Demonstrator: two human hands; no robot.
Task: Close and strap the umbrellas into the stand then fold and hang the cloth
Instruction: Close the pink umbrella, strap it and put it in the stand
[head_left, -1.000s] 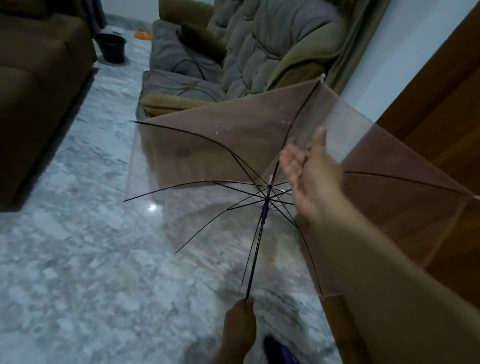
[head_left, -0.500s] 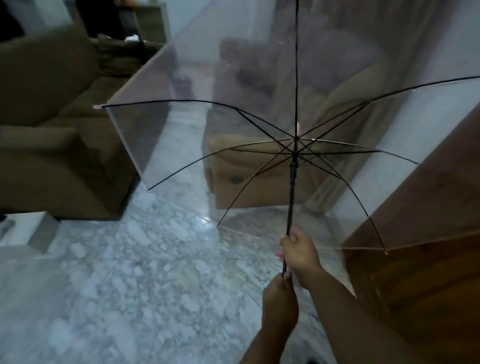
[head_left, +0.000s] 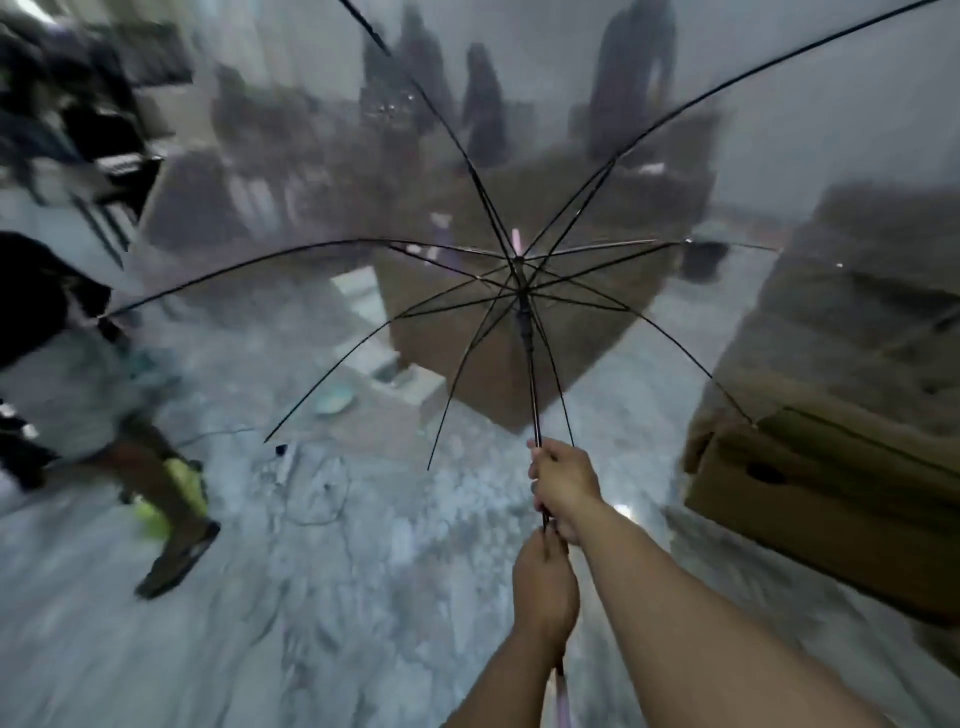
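Two hands grip one black shaft: the right hand (head_left: 563, 483) wraps it higher up, the left hand (head_left: 545, 587) clasps it just below, fingers curled round. Above them spreads the open transparent umbrella (head_left: 519, 270), ribs fanned out, filling most of the view. Beneath lies a grey marble floor (head_left: 363, 597) with a loose cable (head_left: 311, 493) on it. A brown sofa (head_left: 841, 415) sits at right; another person's leg (head_left: 171, 493) stands at left. Everything beyond the canopy is blurred.
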